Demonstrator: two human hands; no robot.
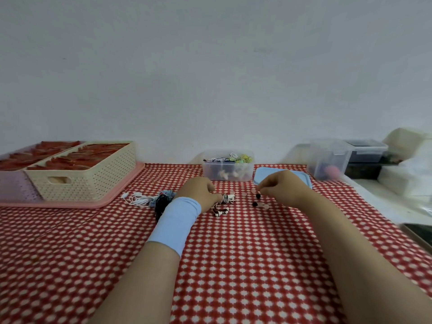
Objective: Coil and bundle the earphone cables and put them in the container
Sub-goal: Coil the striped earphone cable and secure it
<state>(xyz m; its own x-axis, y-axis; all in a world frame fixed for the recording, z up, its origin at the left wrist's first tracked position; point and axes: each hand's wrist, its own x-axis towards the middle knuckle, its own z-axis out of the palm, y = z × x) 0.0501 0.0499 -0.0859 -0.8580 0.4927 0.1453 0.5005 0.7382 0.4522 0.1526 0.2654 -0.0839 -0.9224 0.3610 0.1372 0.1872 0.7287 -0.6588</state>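
A red-and-white striped earphone cable [223, 202] lies on the checked tablecloth, partly wound around the fingers of my left hand [201, 191], which holds it. My right hand [280, 185] hovers to its right, fingertips pinched above small black earbud tips [256, 199] on the cloth; what it pinches is too small to tell. A clear container [228, 174] with several bundled cables stands behind my hands, its blue lid [301, 177] lying flat beside it. A white cable [138, 198] and a dark cable pile [163, 199] lie left of my left wrist.
A cream basket [93, 181] with red items sits on a pink tray [70, 203] at the left. Clear storage boxes [327, 160] and white bags crowd the right. A dark flat object [420, 232] lies at the right edge.
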